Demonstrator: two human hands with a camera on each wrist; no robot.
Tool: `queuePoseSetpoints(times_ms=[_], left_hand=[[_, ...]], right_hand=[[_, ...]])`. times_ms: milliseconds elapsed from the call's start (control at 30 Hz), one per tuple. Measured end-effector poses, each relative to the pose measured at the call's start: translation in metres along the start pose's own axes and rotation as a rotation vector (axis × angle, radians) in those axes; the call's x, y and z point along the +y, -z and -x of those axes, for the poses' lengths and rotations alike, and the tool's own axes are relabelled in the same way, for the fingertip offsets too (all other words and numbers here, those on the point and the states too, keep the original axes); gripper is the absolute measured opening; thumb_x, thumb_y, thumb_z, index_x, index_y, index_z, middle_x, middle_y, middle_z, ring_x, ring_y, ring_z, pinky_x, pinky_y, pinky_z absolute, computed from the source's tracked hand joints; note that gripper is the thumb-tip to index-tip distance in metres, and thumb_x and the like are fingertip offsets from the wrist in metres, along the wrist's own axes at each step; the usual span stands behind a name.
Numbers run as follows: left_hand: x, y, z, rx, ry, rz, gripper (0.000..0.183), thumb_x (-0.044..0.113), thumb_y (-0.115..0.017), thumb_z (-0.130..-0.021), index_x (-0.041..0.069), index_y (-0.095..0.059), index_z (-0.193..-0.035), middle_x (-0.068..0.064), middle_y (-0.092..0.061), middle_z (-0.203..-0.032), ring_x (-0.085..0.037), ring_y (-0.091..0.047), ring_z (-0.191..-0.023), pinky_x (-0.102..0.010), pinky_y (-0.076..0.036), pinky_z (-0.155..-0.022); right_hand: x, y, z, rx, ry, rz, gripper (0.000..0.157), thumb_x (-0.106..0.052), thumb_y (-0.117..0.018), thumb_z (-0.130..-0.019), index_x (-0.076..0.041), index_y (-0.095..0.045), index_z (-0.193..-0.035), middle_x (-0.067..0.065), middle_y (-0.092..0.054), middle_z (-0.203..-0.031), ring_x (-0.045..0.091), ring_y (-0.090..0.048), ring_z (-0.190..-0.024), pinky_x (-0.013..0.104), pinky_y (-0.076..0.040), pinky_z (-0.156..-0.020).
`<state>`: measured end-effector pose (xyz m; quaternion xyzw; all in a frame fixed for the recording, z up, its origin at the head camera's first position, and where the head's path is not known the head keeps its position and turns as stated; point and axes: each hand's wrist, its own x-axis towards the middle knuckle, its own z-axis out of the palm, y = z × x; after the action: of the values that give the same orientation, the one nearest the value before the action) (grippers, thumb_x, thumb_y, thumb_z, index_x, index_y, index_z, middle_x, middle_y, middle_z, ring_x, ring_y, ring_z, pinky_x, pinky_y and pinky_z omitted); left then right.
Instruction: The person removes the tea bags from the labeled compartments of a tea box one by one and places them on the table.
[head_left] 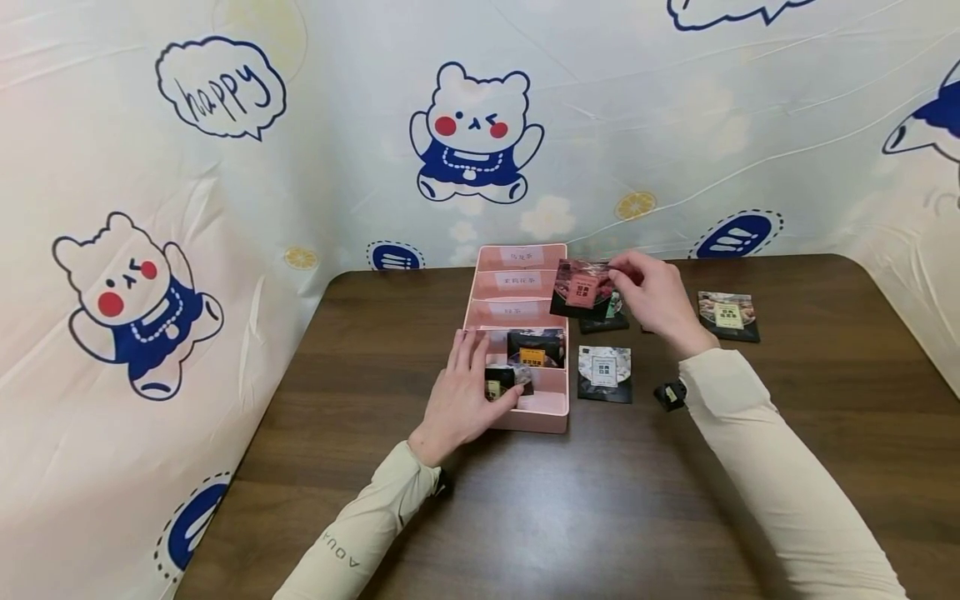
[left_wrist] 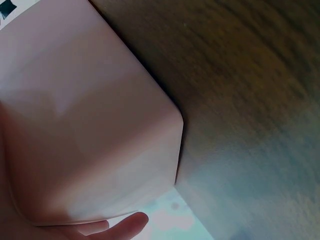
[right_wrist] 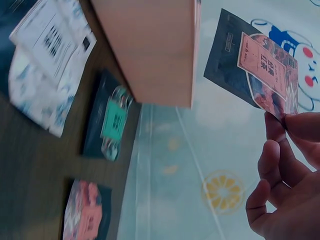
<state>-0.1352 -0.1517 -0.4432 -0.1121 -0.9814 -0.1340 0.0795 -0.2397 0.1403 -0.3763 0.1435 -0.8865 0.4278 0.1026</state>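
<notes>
The right hand (head_left: 654,298) pinches a red-labelled packet (head_left: 581,292) between thumb and fingers by one edge, lifted just left of the fingertips. The left hand (head_left: 459,402) lies over the side of the pink box (head_left: 528,423), thumb and fingers apart, a yellow-labelled packet (head_left: 492,389) beside the thumb. A white packet (head_left: 604,373) lies nearer the person than the right fingers.

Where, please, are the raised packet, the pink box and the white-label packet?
Raised packet (right_wrist: 257,64): right wrist view, its label.
Pink box (head_left: 536,422): head view, its front wall.
White-label packet (head_left: 604,367): head view, its label.
</notes>
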Motion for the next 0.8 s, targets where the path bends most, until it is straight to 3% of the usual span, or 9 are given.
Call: queuePoseSetpoints(times_ms=[433,800], left_hand=[[-0.001,0.002,0.001,-0.017,0.015,-0.001,0.091,0.07,-0.05,-0.083,0.008,-0.034,-0.148,-0.015,-0.024,-0.158,-0.034,-0.015,-0.149,-0.055,-0.049,-0.094],[-0.001,-0.001,0.0,-0.002,0.001,0.013,0.09,0.069,-0.051,-0.083,0.007,-0.034,-0.147,-0.016,-0.024,-0.158,-0.035,-0.017,-0.149,-0.055,-0.049,-0.093]], right_hand=[[0.039,0.031,0.023,-0.086,-0.092,0.086,0.022,-0.018,-0.053,-0.098,-0.004,-0.065,-0.11,0.017,-0.067,-0.097,0.025,-0.053,-0.078,0.031,-0.041,-0.062],[0.075,0.057,0.042,-0.299,-0.104,0.164,0.02,-0.012,-0.054,-0.097,0.003,-0.066,-0.104,0.016,-0.066,-0.089,0.021,-0.051,-0.073,0.03,-0.04,-0.061]])
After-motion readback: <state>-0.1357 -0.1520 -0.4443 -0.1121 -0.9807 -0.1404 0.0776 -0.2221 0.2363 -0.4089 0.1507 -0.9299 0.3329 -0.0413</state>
